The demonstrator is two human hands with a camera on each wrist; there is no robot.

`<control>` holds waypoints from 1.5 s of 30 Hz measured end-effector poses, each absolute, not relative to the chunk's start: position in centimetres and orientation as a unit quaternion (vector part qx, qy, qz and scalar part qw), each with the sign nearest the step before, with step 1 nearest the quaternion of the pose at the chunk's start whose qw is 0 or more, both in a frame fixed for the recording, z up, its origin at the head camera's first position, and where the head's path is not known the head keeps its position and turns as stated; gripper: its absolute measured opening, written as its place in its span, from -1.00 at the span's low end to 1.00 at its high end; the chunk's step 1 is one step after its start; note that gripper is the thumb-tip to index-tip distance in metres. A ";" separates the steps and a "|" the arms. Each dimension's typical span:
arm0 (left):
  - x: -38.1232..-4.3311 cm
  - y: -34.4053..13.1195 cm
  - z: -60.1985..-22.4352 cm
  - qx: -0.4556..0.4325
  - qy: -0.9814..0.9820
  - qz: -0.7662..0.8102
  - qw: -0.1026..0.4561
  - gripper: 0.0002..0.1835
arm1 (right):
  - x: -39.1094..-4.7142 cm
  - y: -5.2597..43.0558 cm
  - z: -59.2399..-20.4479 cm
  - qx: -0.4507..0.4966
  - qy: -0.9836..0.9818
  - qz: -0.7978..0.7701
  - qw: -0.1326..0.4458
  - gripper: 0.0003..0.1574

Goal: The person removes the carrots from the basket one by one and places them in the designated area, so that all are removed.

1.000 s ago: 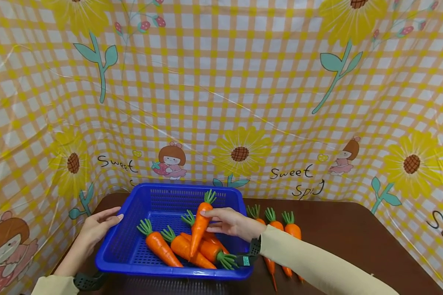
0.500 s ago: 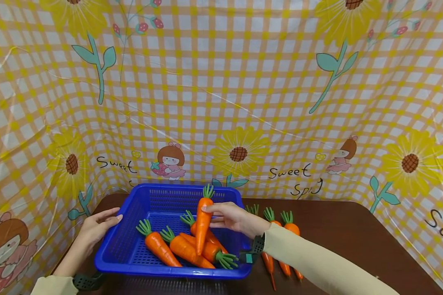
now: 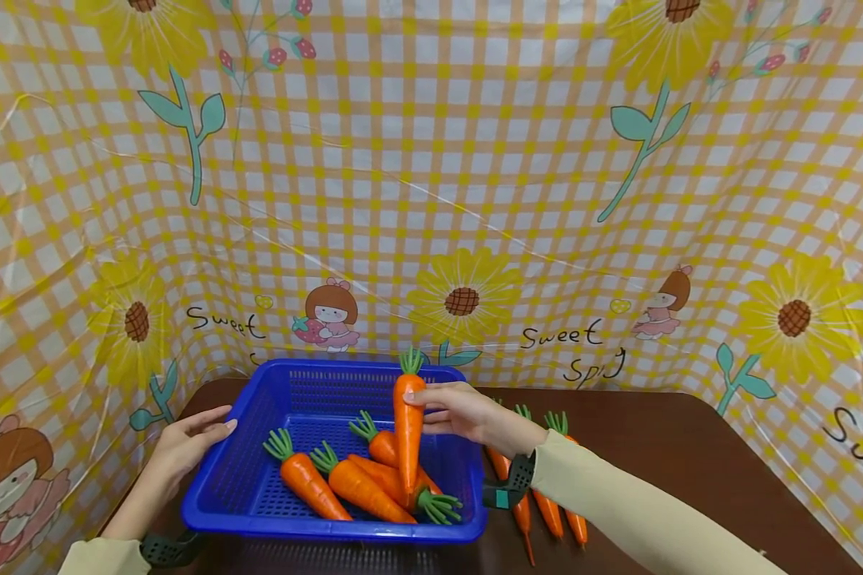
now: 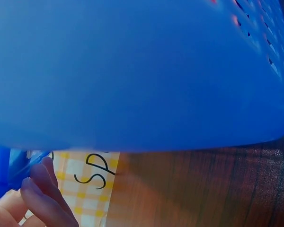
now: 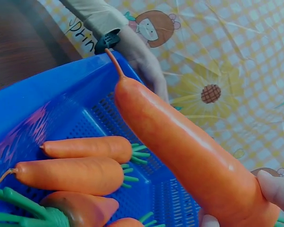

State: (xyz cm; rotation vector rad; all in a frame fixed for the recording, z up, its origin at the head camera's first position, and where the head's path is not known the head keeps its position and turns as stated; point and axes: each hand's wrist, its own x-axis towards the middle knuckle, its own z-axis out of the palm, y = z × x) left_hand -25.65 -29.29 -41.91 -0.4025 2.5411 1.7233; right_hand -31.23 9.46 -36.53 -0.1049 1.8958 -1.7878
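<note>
My right hand (image 3: 460,411) pinches an orange carrot (image 3: 408,431) with green stalks, thumb and fingers on its upper part. The carrot hangs nearly upright over the right half of a blue plastic basket (image 3: 334,529); its tapered end (image 5: 128,90) shows large in the right wrist view. Several other carrots (image 3: 315,485) lie in the basket, one with its stalks toward the near right corner. My left hand (image 3: 180,447) touches the basket's left rim with fairly straight fingers. In the left wrist view the basket wall (image 4: 132,75) covers most of the picture, with fingertips (image 4: 42,194) at lower left.
Three carrots (image 3: 577,527) lie side by side on the dark brown table (image 3: 662,455), right of the basket and partly behind my right wrist. A checked sunflower cloth (image 3: 403,160) hangs at the back and both sides.
My right hand has lifted the carrot a little and moved it right; the carrot has turned from slanted to nearly upright. My left hand stays at the rim.
</note>
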 end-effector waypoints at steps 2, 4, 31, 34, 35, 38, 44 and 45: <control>-25.6 -29.3 -41.9 -0.131 0.820 0.556 0.024 -0.21 | -31.2 9.8 -36.3 -0.043 0.700 -0.662 0.266 -0.19; -25.6 -29.3 -41.8 -0.132 0.820 0.557 0.026 -0.20 | -31.1 10.2 -36.1 -0.050 0.699 -0.661 0.268 -0.16; -25.7 -29.3 -41.8 -0.130 0.827 0.547 0.031 -0.19 | -30.0 15.6 -33.8 -0.084 0.719 -0.649 0.235 -0.12; -25.7 -29.2 -41.8 -0.131 0.825 0.549 0.031 -0.19 | -29.9 16.2 -33.6 -0.080 0.725 -0.644 0.230 -0.08; -25.7 -29.2 -41.8 -0.131 0.826 0.548 0.031 -0.19 | -29.9 16.4 -33.6 -0.078 0.729 -0.642 0.226 -0.07; -25.6 -29.2 -41.8 -0.131 0.828 0.544 0.028 -0.20 | -29.8 17.0 -33.4 -0.078 0.737 -0.633 0.222 -0.02; -25.5 -29.2 -41.6 -0.132 0.823 0.551 0.030 -0.20 | -29.5 18.2 -33.1 -0.077 0.747 -0.625 0.211 0.04; -25.5 -29.2 -41.6 -0.132 0.822 0.552 0.031 -0.20 | -29.4 18.4 -33.0 -0.078 0.747 -0.626 0.211 0.04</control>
